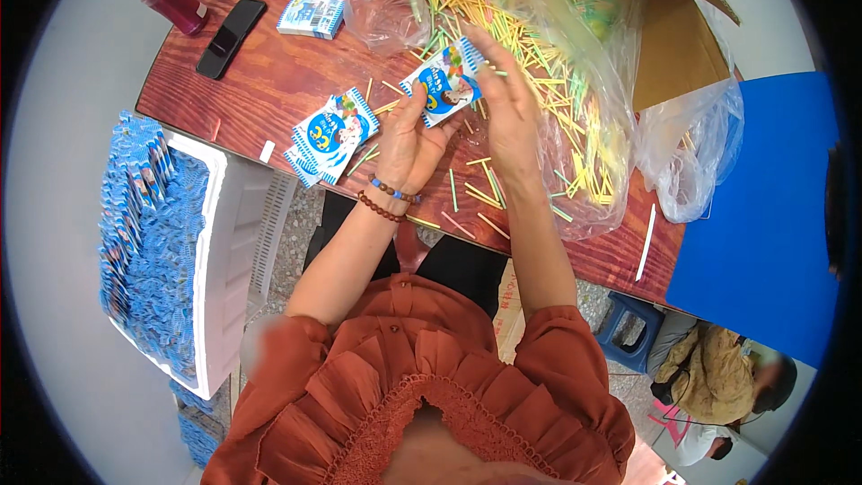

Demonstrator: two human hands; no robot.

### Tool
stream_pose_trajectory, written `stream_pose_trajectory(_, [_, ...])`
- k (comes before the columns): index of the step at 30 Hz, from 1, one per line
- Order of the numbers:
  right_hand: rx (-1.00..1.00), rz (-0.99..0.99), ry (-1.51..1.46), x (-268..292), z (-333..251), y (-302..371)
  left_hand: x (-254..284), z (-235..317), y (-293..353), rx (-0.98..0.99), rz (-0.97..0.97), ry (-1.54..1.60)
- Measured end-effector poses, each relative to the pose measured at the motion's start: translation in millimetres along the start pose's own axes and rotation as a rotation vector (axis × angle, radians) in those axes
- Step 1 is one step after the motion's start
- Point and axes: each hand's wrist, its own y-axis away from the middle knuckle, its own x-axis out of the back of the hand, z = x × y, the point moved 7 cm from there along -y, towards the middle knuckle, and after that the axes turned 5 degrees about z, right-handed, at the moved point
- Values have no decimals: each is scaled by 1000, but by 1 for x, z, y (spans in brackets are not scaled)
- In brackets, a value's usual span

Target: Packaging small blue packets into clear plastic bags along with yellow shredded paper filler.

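My left hand [415,144] pinches a small blue-and-white snack packet [446,83] between thumb and fingers, tilted above the table's near part. At the packet's right edge is my right hand [510,108], its thumb and forefinger against the packet and its other fingers fairly straight. A short thin stick [500,73] shows beside those fingers; whether they grip it is unclear. Just left of my left hand, a stack of similar packets [332,135] lies fanned at the table edge. Yellow and green thin sticks [575,117] spill from a large clear plastic bag [548,216] beyond my right hand.
A white foam box [211,216] full of blue packets stands at the left. On the red-brown table [180,81] are a phone [231,39], a dark red jar [173,2] and a packet bundle [311,16]. A cardboard box [673,45] stands behind; people sit lower right near a blue stool [628,330].
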Motion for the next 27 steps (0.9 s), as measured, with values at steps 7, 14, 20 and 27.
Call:
stream_pose_trajectory(7, [-76, -194, 202, -8, -4, -13, -7, 15, 0, -41, -84, -41])
stream_pose_trajectory(14, [-51, -143, 210, -13, 5, -15, 5, 30, -13, -82, -24, 152])
stream_pose_trajectory(20, [75, -206, 178, -33, -4, -30, -1, 52, -6, -65, -135, 124])
stream_pose_trajectory(27, [126, -409, 246, -85, 2, -59, 6, 129, 2, -297, 38, -264])
